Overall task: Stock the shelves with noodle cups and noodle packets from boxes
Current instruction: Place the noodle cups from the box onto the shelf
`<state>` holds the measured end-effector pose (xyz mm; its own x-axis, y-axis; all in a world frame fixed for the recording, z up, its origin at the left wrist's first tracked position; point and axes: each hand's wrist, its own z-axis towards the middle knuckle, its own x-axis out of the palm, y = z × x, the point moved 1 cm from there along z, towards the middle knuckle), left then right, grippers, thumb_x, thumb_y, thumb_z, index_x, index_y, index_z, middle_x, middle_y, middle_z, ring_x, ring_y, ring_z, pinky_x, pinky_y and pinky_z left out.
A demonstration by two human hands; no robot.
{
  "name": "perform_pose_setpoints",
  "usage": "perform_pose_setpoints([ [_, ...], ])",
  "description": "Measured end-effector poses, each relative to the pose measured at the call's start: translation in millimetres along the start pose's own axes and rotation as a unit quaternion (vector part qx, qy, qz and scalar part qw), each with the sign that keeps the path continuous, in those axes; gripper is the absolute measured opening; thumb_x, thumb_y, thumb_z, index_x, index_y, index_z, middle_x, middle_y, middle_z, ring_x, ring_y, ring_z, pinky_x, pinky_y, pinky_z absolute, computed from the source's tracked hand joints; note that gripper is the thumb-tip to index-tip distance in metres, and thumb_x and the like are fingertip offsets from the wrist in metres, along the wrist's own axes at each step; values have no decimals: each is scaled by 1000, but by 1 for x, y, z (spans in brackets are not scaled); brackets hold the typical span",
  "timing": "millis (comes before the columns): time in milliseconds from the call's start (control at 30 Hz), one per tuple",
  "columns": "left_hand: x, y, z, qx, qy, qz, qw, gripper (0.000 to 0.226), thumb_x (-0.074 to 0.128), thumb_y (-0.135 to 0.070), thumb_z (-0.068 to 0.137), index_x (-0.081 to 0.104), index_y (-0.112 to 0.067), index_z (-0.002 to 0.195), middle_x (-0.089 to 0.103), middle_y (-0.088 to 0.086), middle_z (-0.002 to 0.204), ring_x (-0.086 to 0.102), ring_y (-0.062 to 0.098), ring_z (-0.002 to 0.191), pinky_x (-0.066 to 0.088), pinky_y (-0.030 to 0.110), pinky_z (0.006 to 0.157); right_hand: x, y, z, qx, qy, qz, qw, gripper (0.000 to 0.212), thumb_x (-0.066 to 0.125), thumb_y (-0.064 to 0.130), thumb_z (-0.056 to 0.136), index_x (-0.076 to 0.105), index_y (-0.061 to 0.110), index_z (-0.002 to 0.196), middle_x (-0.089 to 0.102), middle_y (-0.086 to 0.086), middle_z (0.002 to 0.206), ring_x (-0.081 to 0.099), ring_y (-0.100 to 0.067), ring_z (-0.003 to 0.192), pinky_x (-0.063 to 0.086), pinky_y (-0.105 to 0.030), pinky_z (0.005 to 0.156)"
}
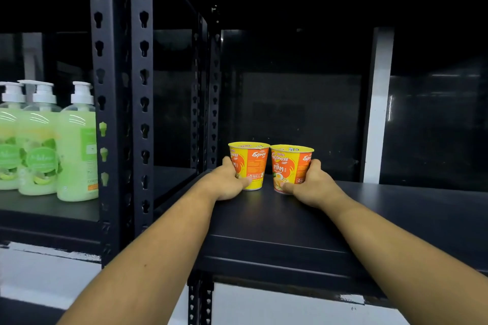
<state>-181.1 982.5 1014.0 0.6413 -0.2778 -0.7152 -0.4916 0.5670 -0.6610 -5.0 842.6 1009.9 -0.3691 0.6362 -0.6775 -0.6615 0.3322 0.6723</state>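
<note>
Our forearms [163,245] stretched to mid-frame, left hand [227,183] curled round the left noodle cup [250,163], right hand [314,186] round the right noodle cup [289,163], whose bumping rims could topple them.

One wide-angle camera on the head looks forward and slightly down, close over a shelf [396,208], with noodle cups [253,166] at centre. The left hand [227,183] reaches in from seven o'clock, the right hand [315,186] from five; soap bottles [42,140] sit at nine.
</note>
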Motion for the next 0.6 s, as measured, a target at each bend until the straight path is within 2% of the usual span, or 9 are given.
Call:
perform_pose_setpoints([
  [100, 0, -1, 1, -1, 3, -7, 1000, 79, 66, -44, 98, 23, -15, 157, 51, 3, 151, 49, 25, 137, 39, 35, 101, -1, 0, 3, 22, 24, 77, 997, 82, 82, 35, 84, 30, 18, 144, 55, -4, 136, 55, -25, 124, 44, -37, 96],
  [200, 0, -1, 4, -3, 3, -21, 1000, 89, 72, -51, 92, 22, -16, 157, 52, 1, 150, 50, 23, 136, 41, 37, 104, -4, -3, 6, 28, 30, 107, 993, 88, 84, 24, 83, 27, 19, 150, 56, -5, 137, 55, -25, 123, 45, -38, 96],
  [300, 1, -2, 7, -4, -7, -14, 1000, 81, 69, -48, 96, 24, -16, 155, 52, 3, 150, 50, 24, 136, 42, 38, 105, -3, -5, 8, 25, 25, 121, 992, 91, 86, 20, 81, 26, 18, 150, 57, -4, 135, 56, -25, 122, 45, -37, 95],
  [467, 1, -2, 9, -12, -5, -7, 1000, 80, 67, -45, 97, 21, -16, 157, 50, 4, 152, 49, 26, 138, 41, 42, 109, -1, -8, 12, 11, 19, 120, 993, 83, 83, 17, 83, 29, 20, 145, 55, 1, 120, 55, -21, 112, 48, -39, 97],
  [600, 2, 0, 10, -11, -5, -5, 1000, 76, 67, -43, 98, 24, -17, 155, 52, 3, 149, 50, 25, 136, 41, 41, 106, -2, -9, 13, 4, 6, 101, 995, 82, 85, 22, 82, 30, 19, 144, 57, -3, 131, 55, -22, 114, 47, -38, 97],
])
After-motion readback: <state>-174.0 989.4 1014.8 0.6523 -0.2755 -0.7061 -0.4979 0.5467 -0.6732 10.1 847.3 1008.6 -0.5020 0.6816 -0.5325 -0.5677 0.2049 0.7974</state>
